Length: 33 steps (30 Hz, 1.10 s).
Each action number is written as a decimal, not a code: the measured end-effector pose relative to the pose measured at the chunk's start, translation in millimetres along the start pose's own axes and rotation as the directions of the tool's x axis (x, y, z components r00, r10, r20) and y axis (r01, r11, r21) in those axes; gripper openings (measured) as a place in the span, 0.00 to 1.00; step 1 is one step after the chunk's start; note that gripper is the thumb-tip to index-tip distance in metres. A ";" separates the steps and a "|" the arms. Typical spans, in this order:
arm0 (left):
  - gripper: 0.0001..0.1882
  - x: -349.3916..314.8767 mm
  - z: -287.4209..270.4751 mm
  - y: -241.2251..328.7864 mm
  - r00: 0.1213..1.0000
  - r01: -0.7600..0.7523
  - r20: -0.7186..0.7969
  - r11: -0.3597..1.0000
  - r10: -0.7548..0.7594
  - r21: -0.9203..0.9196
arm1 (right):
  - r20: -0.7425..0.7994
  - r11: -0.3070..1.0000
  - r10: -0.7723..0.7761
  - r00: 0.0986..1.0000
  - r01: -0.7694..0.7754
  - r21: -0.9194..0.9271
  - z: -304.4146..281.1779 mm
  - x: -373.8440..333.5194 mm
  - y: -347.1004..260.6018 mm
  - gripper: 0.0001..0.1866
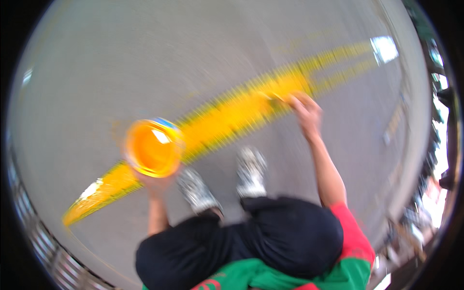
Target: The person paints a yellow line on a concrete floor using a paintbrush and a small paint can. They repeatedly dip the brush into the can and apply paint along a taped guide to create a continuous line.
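My left hand (158, 182) is closed around the near side of a round paint bucket (179, 144), its fingers partly hidden beneath it. Orange-yellow paint (147, 147) shows inside, and light glints off its surface. Out to the right, my right hand (307, 113) is closed on a thin paintbrush (274, 96), blurred by motion. The brush end meets a wide yellow stripe (217, 118) on the grey floor. The stripe looks wet and bright in its middle, with duller, ragged yellow-green edges. Towards the upper right it narrows to two thin yellow lines (345, 58).
My white-patterned shoes (251, 166) stand just on the near side of the stripe. A bright white patch (384, 50) lies at its far right end. Blurred clutter (411, 232) lines the right edge, and a metal grating (53, 258) runs along the lower left.
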<state>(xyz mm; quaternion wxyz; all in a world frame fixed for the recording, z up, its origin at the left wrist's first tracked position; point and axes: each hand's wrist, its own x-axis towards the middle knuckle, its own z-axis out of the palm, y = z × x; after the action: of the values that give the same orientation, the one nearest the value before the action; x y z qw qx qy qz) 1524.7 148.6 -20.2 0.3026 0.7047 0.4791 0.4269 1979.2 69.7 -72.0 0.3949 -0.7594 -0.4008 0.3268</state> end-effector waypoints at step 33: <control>0.63 39.3 -43.4 15.3 0.972 -0.159 -0.221 0.918 0.080 -0.363 | -0.272 0.689 -0.610 0.744 0.328 -0.646 -31.6 51.6 -134.1 0.13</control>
<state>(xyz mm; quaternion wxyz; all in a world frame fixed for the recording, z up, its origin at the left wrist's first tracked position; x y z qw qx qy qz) 1499.4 180.6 24.5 0.3561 0.6143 0.3717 0.5981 1981.8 153.0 49.3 0.3111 -0.7616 -0.5569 -0.1146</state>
